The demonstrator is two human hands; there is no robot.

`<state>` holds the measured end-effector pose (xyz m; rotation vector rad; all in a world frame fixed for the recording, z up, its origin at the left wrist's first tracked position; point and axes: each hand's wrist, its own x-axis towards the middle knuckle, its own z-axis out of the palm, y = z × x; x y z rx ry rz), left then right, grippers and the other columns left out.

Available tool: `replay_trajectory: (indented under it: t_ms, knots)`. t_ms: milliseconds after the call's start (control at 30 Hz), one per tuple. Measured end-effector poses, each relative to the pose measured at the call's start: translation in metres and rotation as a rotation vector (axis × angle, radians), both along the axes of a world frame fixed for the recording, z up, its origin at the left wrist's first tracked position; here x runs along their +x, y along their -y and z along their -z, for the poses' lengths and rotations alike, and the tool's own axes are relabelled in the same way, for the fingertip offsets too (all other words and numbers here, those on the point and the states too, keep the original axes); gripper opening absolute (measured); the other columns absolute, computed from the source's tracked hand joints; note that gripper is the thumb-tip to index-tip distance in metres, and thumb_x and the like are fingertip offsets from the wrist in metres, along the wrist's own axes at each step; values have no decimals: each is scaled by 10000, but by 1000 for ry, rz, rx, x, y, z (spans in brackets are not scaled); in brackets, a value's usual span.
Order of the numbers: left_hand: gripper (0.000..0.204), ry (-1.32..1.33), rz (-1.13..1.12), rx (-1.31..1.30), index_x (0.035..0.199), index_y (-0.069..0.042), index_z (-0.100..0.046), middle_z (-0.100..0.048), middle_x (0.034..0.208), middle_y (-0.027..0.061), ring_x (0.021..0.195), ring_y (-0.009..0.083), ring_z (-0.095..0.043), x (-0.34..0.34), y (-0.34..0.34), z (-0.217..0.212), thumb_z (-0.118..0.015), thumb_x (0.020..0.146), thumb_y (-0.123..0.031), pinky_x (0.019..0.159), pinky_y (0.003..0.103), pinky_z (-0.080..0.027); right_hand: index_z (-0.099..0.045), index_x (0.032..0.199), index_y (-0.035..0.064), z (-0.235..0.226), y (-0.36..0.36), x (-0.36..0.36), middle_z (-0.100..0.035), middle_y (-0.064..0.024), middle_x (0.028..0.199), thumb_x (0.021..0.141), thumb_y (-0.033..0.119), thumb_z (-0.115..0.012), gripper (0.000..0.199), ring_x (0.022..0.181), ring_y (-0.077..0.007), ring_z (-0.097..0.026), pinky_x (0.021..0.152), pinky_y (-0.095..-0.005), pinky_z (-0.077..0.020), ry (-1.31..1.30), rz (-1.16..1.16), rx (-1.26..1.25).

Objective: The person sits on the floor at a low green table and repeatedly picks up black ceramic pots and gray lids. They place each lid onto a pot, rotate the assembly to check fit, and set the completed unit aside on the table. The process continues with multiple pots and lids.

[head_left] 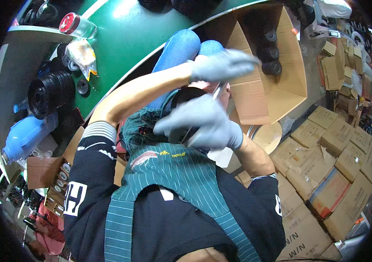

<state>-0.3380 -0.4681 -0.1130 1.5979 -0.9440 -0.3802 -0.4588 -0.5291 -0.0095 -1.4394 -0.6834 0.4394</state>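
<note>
My left hand (227,65), in a grey glove, is stretched out over my knees beside the open carton. Its fingers look extended and apart from any object, though motion smears them. Below it my right hand (205,124), also grey-gloved, is in front of my apron. A thin metal tool (218,91) sticks out from the right hand toward the left one; blur hides its exact kind. Under the hands a dark rounded thing (190,94) rests on my lap, mostly covered. The green striped apron (173,170) covers my front.
The open carton (286,74) at my right holds several black rolls (271,67). On the green table (124,39) stand a red-lidded clear jar (79,26) and a plastic packet (81,54). Black discs (52,94) are stacked at the left. Closed cardboard boxes (308,166) lie at the right.
</note>
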Motion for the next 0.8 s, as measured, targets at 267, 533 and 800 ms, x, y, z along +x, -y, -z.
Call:
replay_trajectory:
  t_ms: [267, 533, 800]
  knots:
    - [433, 310, -325, 599, 1061, -45, -714, -707, 899, 187, 834, 369, -716, -65, -151, -152, -707, 1006, -474, 749, 473, -562, -497, 1523, 57, 84, -6, 54, -680, -195, 1346, 1142, 622, -287, 713, 1338, -334, -616, 1184, -604, -466, -837, 366, 1023]
    - [250, 534, -256, 1233, 804, -206, -722, -744, 705, 38, 626, 236, -761, -122, -96, -115, -694, 996, -362, 512, 402, -506, -700, 982, 166, 51, 8, 64, -731, -106, 924, 1075, 383, -554, 277, 892, -285, -693, 828, -422, -537, 605, 557, -347]
    - [265, 618, -77, 943, 823, -80, -685, -701, 661, 188, 620, 380, -737, -93, -117, -97, -724, 958, -305, 587, 518, -563, -743, 987, 50, 122, 32, 2, -747, -186, 1004, 960, 290, -699, 246, 942, -367, -729, 857, -473, -551, 712, 795, -679]
